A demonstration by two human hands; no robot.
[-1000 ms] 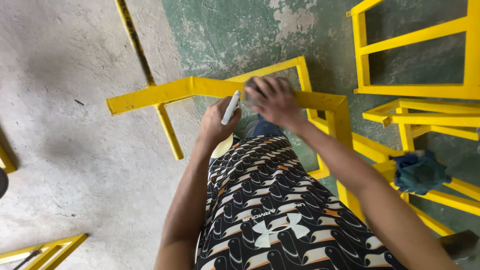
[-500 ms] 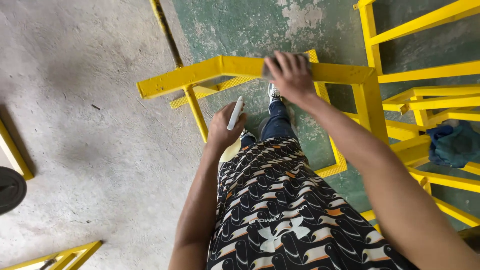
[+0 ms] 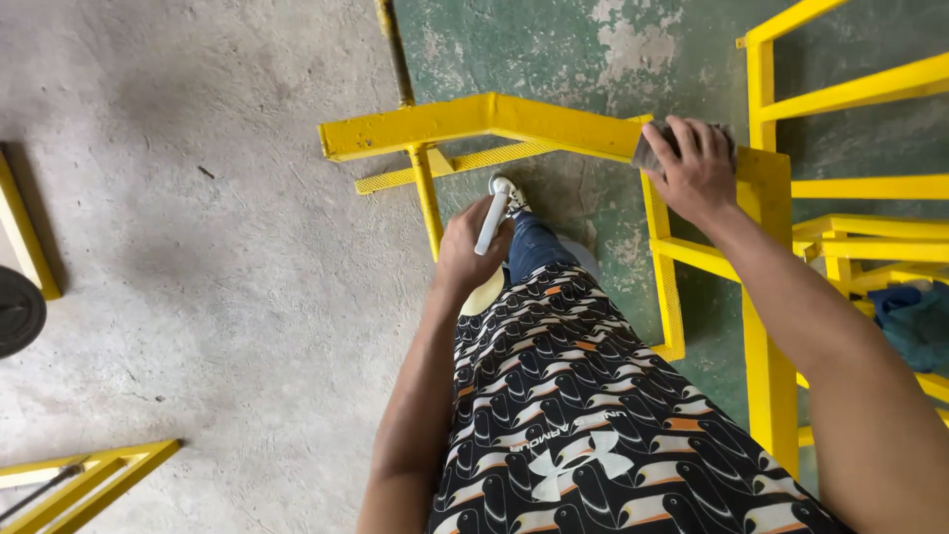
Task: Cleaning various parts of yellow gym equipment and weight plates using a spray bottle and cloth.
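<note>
A yellow metal frame [image 3: 474,119] stands in front of me on the floor. My right hand [image 3: 692,168] presses a small grey pad [image 3: 649,153] onto the frame's top rail, near its right corner post. My left hand [image 3: 470,247] hangs lower, away from the rail, closed around a white marker [image 3: 491,224]. Below the frame I see my leg and a white shoe [image 3: 504,186]. My patterned black shirt fills the bottom of the view.
More yellow frames [image 3: 860,89] stand at the right, with a blue-green cloth [image 3: 914,321] draped on one. A dark round disc [image 3: 18,311] lies at the left edge. Another yellow frame piece [image 3: 79,475] lies at the bottom left on bare concrete.
My right hand has slid the grey pad rightward along the top rail to its corner. My left hand with the marker has dropped below the rail. The view has shifted left.
</note>
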